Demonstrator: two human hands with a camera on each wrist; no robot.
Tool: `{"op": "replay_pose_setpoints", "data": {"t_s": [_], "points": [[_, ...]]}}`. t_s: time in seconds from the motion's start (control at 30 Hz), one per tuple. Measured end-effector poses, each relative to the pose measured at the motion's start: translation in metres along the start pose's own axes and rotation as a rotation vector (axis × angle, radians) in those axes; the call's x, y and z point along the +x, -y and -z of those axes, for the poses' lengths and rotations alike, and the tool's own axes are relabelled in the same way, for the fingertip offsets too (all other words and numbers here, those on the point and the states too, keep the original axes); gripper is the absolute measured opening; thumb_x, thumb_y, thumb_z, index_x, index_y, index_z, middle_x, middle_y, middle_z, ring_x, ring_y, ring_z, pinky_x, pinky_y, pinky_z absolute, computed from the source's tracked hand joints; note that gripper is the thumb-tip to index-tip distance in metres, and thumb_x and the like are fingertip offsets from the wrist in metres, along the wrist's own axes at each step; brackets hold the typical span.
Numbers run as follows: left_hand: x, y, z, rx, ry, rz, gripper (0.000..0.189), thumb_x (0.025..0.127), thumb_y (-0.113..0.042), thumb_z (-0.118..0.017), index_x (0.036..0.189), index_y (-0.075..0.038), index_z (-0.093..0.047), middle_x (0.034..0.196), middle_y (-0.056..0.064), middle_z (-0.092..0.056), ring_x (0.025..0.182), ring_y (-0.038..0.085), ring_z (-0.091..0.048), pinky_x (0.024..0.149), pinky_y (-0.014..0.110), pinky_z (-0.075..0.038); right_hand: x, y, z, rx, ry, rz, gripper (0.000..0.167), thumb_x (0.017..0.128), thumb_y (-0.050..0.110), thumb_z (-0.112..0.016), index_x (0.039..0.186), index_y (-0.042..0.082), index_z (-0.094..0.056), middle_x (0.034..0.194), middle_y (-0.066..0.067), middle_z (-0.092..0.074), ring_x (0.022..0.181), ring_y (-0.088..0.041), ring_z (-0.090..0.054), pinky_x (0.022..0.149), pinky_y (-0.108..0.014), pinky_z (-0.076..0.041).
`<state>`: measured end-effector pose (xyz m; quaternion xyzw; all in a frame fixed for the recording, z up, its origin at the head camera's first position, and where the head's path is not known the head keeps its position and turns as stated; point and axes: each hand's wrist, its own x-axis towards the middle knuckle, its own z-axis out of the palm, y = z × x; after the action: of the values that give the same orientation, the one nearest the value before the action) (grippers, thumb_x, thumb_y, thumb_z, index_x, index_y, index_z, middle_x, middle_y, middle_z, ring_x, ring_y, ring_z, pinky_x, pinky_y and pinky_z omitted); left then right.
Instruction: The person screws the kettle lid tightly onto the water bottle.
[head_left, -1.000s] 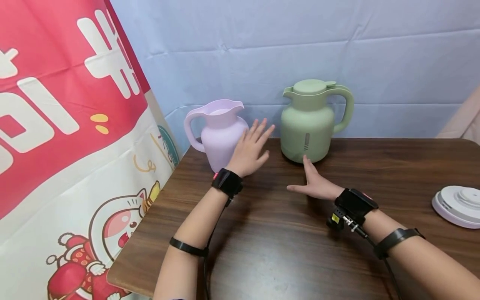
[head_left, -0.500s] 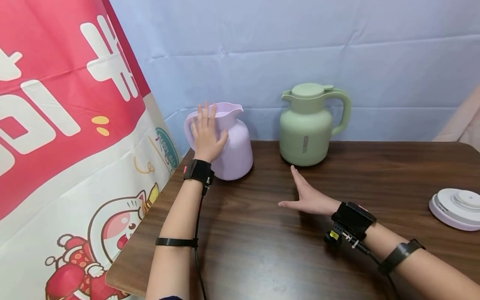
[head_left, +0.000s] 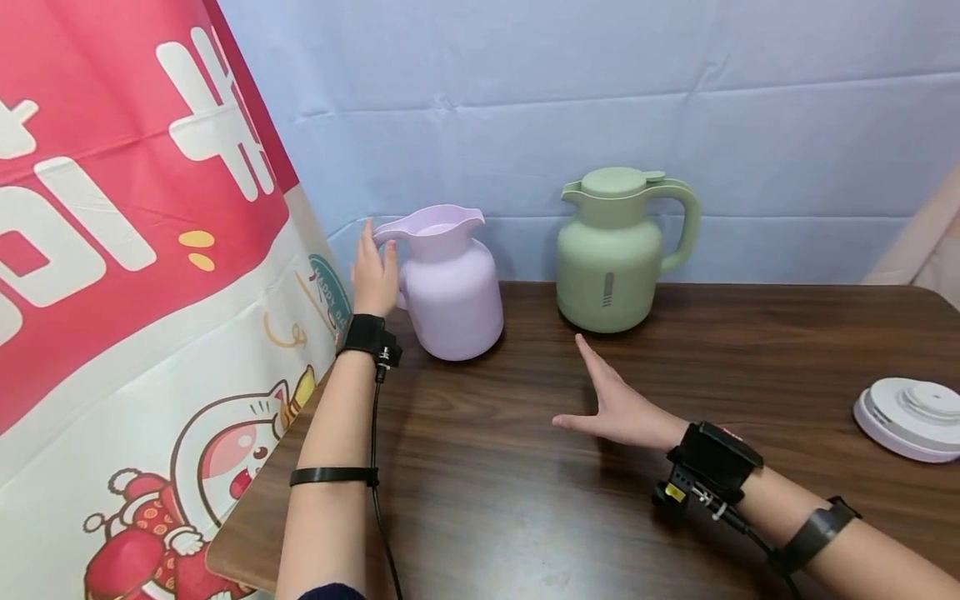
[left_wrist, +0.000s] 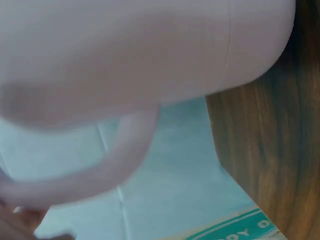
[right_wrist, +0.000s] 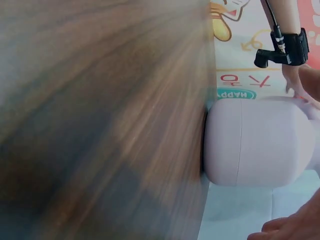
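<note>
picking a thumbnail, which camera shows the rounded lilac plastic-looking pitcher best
The head view: the rounded lilac pitcher shows nearly whole, spout included, handle partly covered. Left wrist gives a blurred, cropped close-up of handle and body; right wrist shows the body sideways, top cut off.

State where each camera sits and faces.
Head: on the head, faces forward and down; round-shouldered lilac jug, lidded green jug, left hand, right hand, forearms show.
Left wrist: worn there, faces the lilac jug's curved handle; blurred fingers show.
Right wrist: worn there, faces across brown wood-grain table to that jug; both hands partly show.
Both wrist views share that jug.
</note>
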<state>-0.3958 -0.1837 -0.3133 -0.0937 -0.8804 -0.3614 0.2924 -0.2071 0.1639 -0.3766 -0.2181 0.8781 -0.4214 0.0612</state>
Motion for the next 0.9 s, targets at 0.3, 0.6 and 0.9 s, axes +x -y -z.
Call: {"op": "replay_pose_setpoints", "data": {"t_s": [0.3,0.6,0.9], "points": [[0.001,0.022,0.013,-0.2,0.108,0.141,0.044,0.095,-0.017,-0.058,0.135,-0.006,-0.045,0.114,0.021,-0.058,0.104,0.032,-0.054,0.091,0.041,-0.041,-0.008,-0.001,-0.003,0.001,-0.032,0.034,0.111,0.082,0.047,-0.071,0.152,0.02,0.011,0.158,-0.013,0.006,0.142,-0.037,-0.001,0.105,-0.063,-0.019],[-0.011,0.031,0.018,-0.391,0.235,0.198,0.037,0.093,-0.006,-0.055,0.129,0.002,-0.056,0.122,0.02,-0.06,0.115,0.029,-0.056,0.1,0.035,-0.041,-0.015,-0.002,-0.006,0.017,-0.022,0.024,0.109,0.084,0.045,-0.071,0.152,0.022,0.011,0.157,-0.015,0.005,0.142,-0.039,-0.001,0.104,-0.065,-0.02],[-0.024,-0.005,0.038,-0.449,0.323,0.212,0.033,0.088,0.006,-0.053,0.12,0.009,-0.059,0.12,0.026,-0.059,0.115,0.036,-0.055,0.1,0.04,-0.04,-0.023,-0.001,0.0,0.015,-0.03,0.009,0.109,0.083,0.045,-0.071,0.152,0.023,0.01,0.157,-0.016,0.004,0.141,-0.04,-0.001,0.102,-0.067,-0.019]]}}
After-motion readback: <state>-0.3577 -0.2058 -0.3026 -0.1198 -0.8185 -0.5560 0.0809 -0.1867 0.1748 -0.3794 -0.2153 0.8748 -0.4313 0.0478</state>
